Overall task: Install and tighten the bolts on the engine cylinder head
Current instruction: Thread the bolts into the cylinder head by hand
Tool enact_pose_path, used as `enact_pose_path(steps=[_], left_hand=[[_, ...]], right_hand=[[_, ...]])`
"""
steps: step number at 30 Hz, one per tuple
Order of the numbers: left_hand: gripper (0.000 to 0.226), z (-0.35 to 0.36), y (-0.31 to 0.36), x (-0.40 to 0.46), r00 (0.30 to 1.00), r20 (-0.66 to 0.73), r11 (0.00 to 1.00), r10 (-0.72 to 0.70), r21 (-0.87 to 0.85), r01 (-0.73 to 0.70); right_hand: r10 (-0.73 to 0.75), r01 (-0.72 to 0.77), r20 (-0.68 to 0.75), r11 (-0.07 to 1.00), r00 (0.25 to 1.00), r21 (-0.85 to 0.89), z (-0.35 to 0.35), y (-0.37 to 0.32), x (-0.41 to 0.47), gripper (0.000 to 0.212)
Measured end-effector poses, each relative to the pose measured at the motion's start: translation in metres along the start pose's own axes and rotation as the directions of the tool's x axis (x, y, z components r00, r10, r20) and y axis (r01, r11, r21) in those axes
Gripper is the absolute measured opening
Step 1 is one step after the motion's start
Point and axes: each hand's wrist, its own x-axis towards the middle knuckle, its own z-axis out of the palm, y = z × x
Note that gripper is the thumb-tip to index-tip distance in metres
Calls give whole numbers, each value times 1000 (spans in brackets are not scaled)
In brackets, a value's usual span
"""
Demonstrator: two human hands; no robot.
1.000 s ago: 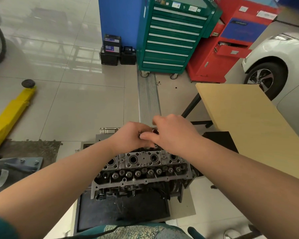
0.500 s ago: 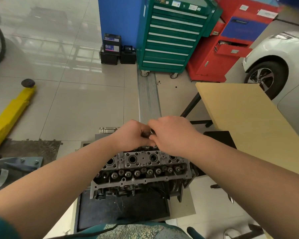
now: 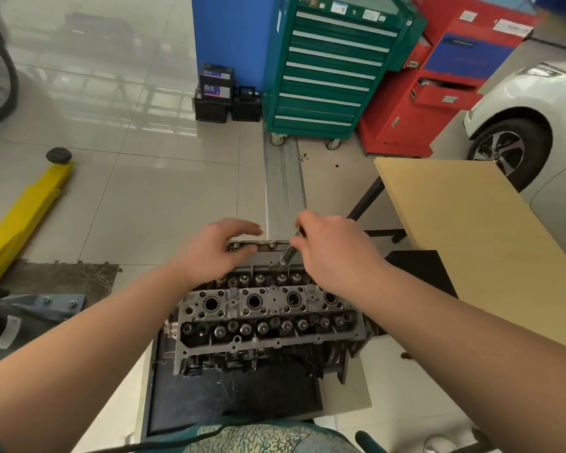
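The grey engine cylinder head (image 3: 268, 318) sits on a dark stand in front of me, its valve springs and round plug wells facing up. My right hand (image 3: 330, 246) pinches a long dark bolt (image 3: 290, 251) that stands slanted, its lower end at the far edge of the head. My left hand (image 3: 216, 246) hovers over the far left part of the head with fingers spread and relaxed, holding nothing.
A tan table (image 3: 481, 230) stands to the right. A green tool cabinet (image 3: 327, 70) and a red cabinet (image 3: 438, 89) stand behind, beside car batteries (image 3: 216, 93). A yellow lift arm (image 3: 23, 214) lies on the left, a white car (image 3: 530, 119) on the right.
My hands, which were together over the head's far edge, have parted. The left hand let go and opened; the right hand keeps the bolt, now visible and lowered toward the head.
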Motion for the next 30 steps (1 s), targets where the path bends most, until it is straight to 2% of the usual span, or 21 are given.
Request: enact_pose_path(steps=[2, 3, 6, 8, 12, 25, 28, 30], left_hand=[[33, -7, -26, -12, 990, -118, 982, -76, 162, 95], [36, -8, -36, -20, 984, -125, 963, -130, 218, 155], [50, 2, -61, -41, 962, -33, 922, -271, 277, 270], [60, 8, -70, -52, 950, 32, 929, -310, 221, 296], [73, 16, -81, -61, 957, 53, 944, -286, 189, 272], [70, 27, -86, -63, 962, 0, 953, -275, 136, 272], [63, 28, -82, -64, 962, -27, 947, -271, 173, 271], [50, 29, -78, -67, 977, -99, 944, -188, 257, 207]], right_hand=[[7, -2, -32, 989, 999, 146, -4, -2, -2, 21], [1, 7, -42, 982, 999, 188, -5, -5, -2, 23], [-23, 38, -65, 971, 998, 237, -5, -15, 0, 25], [-33, 49, -65, 962, 997, 268, -2, -23, 3, 26], [-86, 97, -49, 957, 995, 273, 5, -39, 6, 26], [-144, 141, 7, 978, 990, 151, 22, -59, 15, 37], [-152, 145, 42, 981, 988, 132, 19, -60, 16, 41], [-154, 147, 59, 982, 986, 115, 18, -60, 16, 44]])
